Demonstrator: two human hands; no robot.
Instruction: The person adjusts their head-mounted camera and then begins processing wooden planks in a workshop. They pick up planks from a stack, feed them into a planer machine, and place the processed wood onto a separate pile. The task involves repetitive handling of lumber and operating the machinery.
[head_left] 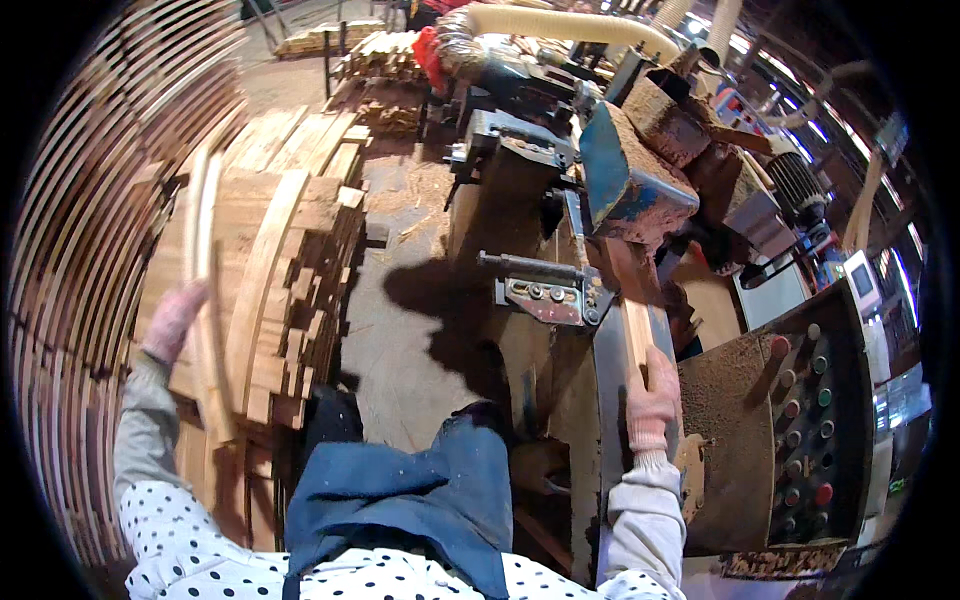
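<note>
My left hand [172,322], in a pinkish work glove, is closed round a long wooden strip [207,300]. That strip is slightly blurred and tilts over the stacked boards [262,250] on my left. On the right, my gloved right hand [655,398] grips the near end of another wooden strip [637,330], thumb on its left side. This second strip lies lengthwise on the metal bed [612,420] of a woodworking machine. Its far end passes under a sawdust-covered housing [640,185], where I cannot see it.
A metal guide bracket [545,290] juts out left of the bed. To the right stands a dusty control panel [805,430] with several coloured buttons. Slatted wood stacks [90,250] rise at the far left. A pale flexible duct [570,25] crosses the back.
</note>
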